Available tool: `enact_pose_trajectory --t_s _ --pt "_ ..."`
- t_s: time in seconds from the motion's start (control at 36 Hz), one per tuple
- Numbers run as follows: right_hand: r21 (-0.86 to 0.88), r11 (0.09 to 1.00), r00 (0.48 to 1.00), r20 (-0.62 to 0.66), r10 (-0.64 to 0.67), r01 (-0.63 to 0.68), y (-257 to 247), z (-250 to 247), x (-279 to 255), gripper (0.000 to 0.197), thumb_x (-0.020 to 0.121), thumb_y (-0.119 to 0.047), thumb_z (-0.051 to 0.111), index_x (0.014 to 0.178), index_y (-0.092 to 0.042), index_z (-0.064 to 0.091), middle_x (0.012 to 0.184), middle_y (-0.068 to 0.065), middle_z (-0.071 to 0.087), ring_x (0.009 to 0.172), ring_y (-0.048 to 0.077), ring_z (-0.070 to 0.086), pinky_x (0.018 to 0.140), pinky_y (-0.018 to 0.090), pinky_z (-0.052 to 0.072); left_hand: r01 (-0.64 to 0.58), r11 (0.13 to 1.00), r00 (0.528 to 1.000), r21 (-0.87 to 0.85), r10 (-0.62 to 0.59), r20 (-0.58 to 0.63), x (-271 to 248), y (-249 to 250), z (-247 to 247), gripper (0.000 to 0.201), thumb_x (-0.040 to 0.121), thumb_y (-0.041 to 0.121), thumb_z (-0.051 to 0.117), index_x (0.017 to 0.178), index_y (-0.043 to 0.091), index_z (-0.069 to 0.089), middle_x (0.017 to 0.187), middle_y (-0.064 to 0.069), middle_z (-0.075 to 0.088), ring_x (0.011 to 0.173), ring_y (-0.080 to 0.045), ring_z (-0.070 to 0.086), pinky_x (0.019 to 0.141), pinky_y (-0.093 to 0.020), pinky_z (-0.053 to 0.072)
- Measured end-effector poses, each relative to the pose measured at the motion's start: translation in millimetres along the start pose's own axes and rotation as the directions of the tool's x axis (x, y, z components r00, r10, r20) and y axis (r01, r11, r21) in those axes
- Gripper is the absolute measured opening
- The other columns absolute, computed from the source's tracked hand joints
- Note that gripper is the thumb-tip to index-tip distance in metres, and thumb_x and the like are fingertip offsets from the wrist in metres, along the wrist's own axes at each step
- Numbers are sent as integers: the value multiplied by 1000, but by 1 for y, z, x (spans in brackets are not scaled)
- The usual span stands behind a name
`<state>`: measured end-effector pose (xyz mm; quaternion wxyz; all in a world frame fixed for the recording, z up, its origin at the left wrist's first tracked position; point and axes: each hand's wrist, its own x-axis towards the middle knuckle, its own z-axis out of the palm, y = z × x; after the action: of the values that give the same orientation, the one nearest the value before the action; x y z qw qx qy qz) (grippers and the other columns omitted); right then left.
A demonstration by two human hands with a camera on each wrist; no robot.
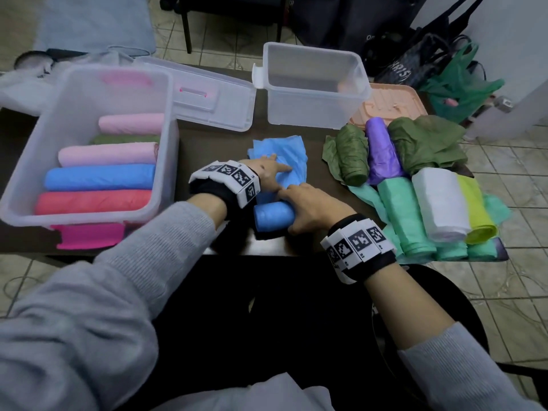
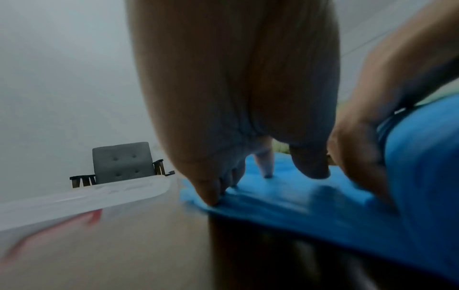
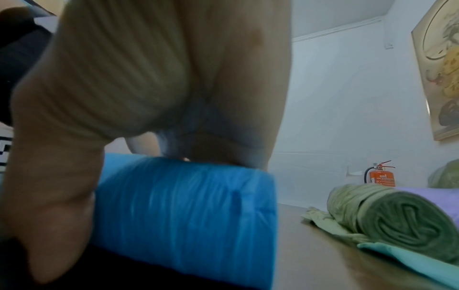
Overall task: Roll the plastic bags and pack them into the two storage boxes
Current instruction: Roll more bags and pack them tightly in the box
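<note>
The blue bag (image 1: 277, 185) is mid-counter, about half done: the near part is already a fat roll and the far part lies flat and a bit crumpled ahead of it. The right hand (image 1: 311, 207) is cupped over the roll with its fingers (image 3: 53, 206) curled around it, thumb tucked on the near side. The left hand (image 1: 268, 170) is laid out flat, fingers (image 2: 211, 193) straight and pressing the loose sheet down onto the counter (image 1: 213, 149).

What could go sideways, I reckon: the flat part is wrinkled at the far end, so if it isn't smoothed the roll could come out lopsided or cone-shaped. Plastic is slippery too, so easing off with the right hand might let the whole thing spring loose. It also sits close to the counter's near edge, so a nudge backward could drop it.

Containers: the left storage box (image 1: 166, 161) holds a stack of finished rolls, with red, blue, pink, a sliver of green and another pink showing. Its clear lid (image 1: 219, 96) lies behind it. The right storage box (image 1: 314, 93) looks empty as far as I can see, with a peach lid (image 1: 391, 102) lying beside it. To the right is a pile of rolls (image 1: 415, 185) in green, purple, mint, white and yellow.
</note>
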<state>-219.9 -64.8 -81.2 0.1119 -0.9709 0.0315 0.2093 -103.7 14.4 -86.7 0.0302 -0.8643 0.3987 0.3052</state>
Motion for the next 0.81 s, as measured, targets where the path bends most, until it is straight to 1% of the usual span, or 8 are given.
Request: enact_pose_trajectory --t_s 0.06,0.14,0.33,0.42,0.5,0.56,0.72,0.81 --pt "2 1000 1000 -5 -12 12 0 -1 0 44 70 -21 67 112 -19 56 104 5 58 101 26 50 87 40 45 -18 1000 1000 0 18 0 -1 -2 3 64 97 42 44 150 32 10 158 -12 -6 146 -27 -2 115 -50 10" --pt "20 999 1000 -3 -30 30 -2 -2 0 45 67 -22 69 111 -20 58 105 2 62 98 24 56 81 34 47 -39 999 999 9 39 0 -2 -5 5 65 98 39 42 151 29 6 158 -13 -12 146 -27 -7 117 -49 9" --pt "63 997 999 -23 -43 44 -7 -6 -2 49 68 -23 71 115 -22 59 106 2 64 95 23 59 68 25 38 -52 998 999 24 52 -6 2 -11 5 64 96 45 44 149 38 10 159 -8 -9 146 -25 -6 116 -53 12" --pt "68 997 999 -37 -37 39 -9 0 -3 49 68 -23 72 115 -20 58 106 2 64 97 24 59 71 28 42 -59 998 998 21 59 -15 3 -13 7 63 96 45 45 149 38 12 159 -8 -8 146 -25 -5 116 -52 13" --pt "159 987 997 -70 -15 26 -7 5 -5 59 68 -19 72 120 -17 46 107 4 63 95 26 58 74 32 45 -74 997 997 -2 74 -9 3 -13 7 66 94 40 50 149 37 13 159 -8 -9 146 -25 -7 116 -52 12" --pt "202 979 996 -84 -6 23 -5 5 -6 56 68 -18 73 116 -16 43 106 5 62 93 27 58 72 32 43 -82 997 997 -6 82 -6 2 -14 6 66 94 40 50 149 37 14 159 -8 -9 146 -25 -8 116 -52 11" --pt "272 962 996 -90 -4 28 -3 4 -6 45 63 -20 81 101 -16 56 101 1 63 95 21 58 82 34 47 -79 996 997 -35 78 -28 3 -16 5 63 92 48 50 147 40 20 159 -6 0 146 -28 2 115 -52 17" --pt "260 966 997 -79 6 15 -1 2 -3 50 63 -25 84 105 -16 60 101 2 50 94 18 49 83 31 42 -65 996 996 -63 61 -69 3 -17 5 67 90 46 56 147 36 23 159 -2 6 144 -29 15 113 -48 22"
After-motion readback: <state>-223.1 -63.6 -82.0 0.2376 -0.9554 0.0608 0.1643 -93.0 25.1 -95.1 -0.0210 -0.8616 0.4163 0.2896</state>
